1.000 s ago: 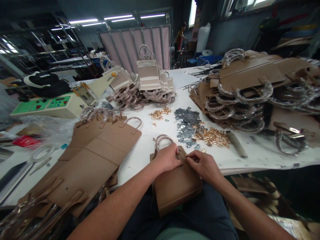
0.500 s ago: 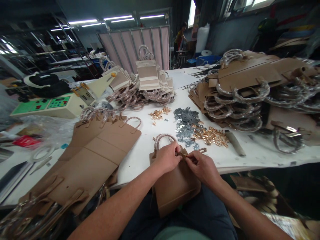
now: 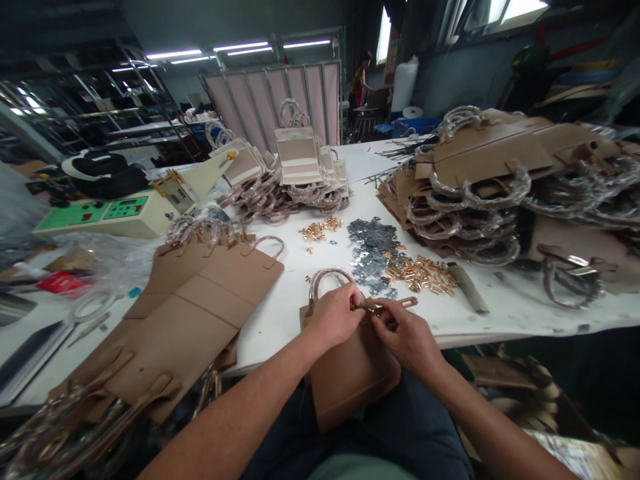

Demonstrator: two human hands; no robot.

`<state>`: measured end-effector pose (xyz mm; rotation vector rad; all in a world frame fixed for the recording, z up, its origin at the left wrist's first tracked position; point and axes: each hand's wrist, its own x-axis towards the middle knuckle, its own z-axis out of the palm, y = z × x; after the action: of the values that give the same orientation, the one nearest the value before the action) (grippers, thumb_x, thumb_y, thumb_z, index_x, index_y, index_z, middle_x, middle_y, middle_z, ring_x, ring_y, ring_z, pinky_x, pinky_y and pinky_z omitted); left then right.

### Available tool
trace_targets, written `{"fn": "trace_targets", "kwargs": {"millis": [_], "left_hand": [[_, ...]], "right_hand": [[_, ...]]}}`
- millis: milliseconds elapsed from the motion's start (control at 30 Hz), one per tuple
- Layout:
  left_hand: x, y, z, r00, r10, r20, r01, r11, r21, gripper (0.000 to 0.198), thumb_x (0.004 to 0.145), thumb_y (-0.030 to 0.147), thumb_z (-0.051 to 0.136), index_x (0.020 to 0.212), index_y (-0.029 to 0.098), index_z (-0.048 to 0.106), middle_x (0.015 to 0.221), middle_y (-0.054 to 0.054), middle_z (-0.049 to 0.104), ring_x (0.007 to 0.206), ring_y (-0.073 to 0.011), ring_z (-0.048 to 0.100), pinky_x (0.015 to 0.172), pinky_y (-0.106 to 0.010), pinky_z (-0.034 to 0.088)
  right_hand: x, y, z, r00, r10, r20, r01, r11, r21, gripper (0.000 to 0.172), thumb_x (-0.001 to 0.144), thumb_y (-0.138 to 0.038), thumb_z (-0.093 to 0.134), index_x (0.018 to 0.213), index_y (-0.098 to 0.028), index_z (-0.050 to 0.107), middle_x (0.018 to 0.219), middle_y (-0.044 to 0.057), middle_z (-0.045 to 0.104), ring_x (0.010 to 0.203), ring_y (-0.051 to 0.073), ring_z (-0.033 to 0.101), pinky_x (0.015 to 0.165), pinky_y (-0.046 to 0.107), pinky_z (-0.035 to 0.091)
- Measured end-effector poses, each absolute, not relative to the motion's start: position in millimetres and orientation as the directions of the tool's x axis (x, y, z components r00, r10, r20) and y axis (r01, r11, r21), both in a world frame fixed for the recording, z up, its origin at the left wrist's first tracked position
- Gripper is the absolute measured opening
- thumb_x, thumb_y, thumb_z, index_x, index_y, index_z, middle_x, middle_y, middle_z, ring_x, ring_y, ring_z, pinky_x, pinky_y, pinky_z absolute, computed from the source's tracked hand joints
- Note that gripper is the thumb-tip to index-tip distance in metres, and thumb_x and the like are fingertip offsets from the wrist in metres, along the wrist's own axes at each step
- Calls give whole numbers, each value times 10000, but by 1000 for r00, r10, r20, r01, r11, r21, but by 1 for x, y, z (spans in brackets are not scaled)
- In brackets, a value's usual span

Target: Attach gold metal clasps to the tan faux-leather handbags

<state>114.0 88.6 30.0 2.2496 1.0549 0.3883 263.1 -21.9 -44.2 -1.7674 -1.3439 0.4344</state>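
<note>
A small brown bag (image 3: 350,373) with a plastic-wrapped handle rests on my lap against the table's front edge. My left hand (image 3: 336,315) is closed on the bag's top edge, fingers pinched at the strap. My right hand (image 3: 404,333) is closed beside it, pinching a small gold metal fitting (image 3: 369,307) against the brown strap (image 3: 400,303) that sticks out to the right. The two hands touch at the fingertips. Just beyond them lie a heap of gold fittings (image 3: 423,274) and a heap of silver metal pieces (image 3: 373,247).
Flat brown bag blanks (image 3: 200,300) are stacked at the left, a larger pile with wrapped handles (image 3: 480,180) at the right, finished beige bags (image 3: 297,160) at the back. A green-panelled machine (image 3: 107,213) sits far left. A tool with a pale handle (image 3: 467,287) lies right. A person stands in the distance.
The bag's strap has been lifted and now sticks out to the right. Both hands rose slightly toward the table edge, still pinching together at the bag's top.
</note>
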Motion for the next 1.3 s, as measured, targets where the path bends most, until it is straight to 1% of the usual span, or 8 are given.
{"fn": "trace_targets", "kwargs": {"millis": [500,600,700,767,900,1000,1133,1300], "left_hand": [[118,82,30,664,740,111,508,-555,658,206,773,122,659,718,218,485,640,69,517,610,-126,471,587,-287,262],[117,83,36,691,711,135,478,-589,651,202,798,136,652,715,214,485,650,65,530,613,-125,479,602,-284,275],[114,83,43,714,685,145,441,-600,667,215,807,153,669,708,210,487,669,62,556,627,-123,498,624,-278,302],[111,81,44,729,671,134,420,-594,686,235,804,154,682,698,206,479,681,59,576,637,-122,508,635,-276,314],[107,78,44,756,641,130,383,-595,707,235,811,153,685,699,202,484,742,48,623,690,-126,537,662,-269,336],[103,76,45,759,640,122,386,-592,708,241,816,171,695,698,201,488,750,41,630,699,-130,541,671,-267,347],[98,75,49,762,637,116,375,-581,722,253,812,174,706,683,199,489,730,37,615,683,-125,537,663,-257,356],[91,73,52,736,655,170,344,-579,739,263,783,151,709,666,193,477,696,48,592,660,-111,511,646,-251,337]], "right_hand": [[276,-14,-19,152,981,118,737,-33,-675,162,893,-254,519,901,-258,680,777,-10,678,711,182,615,680,298,387],[279,-13,-17,211,973,98,647,-64,-760,238,903,-297,557,1098,-253,685,777,-17,697,724,187,647,691,297,424],[283,-11,-11,250,967,46,507,-90,-857,539,861,-311,632,1386,-207,568,722,-42,691,675,179,650,681,290,460],[286,-10,-7,195,981,-20,414,-101,-905,588,834,-317,669,1397,-183,565,682,-52,676,642,175,645,661,285,479],[289,-10,0,80,986,-144,255,-160,-954,484,823,-372,705,1258,-174,635,623,-48,670,571,175,645,563,266,472],[292,-11,4,89,985,-147,259,-165,-951,453,807,-370,719,1215,-183,659,619,-48,667,567,166,643,555,250,465],[298,-11,12,67,984,-168,357,-181,-916,274,790,-392,732,996,-212,746,538,-74,535,487,137,565,480,229,389],[289,-12,19,183,983,7,573,-101,-814,147,770,-379,763,814,-241,787,570,-53,491,581,126,465,543,243,307]]}}
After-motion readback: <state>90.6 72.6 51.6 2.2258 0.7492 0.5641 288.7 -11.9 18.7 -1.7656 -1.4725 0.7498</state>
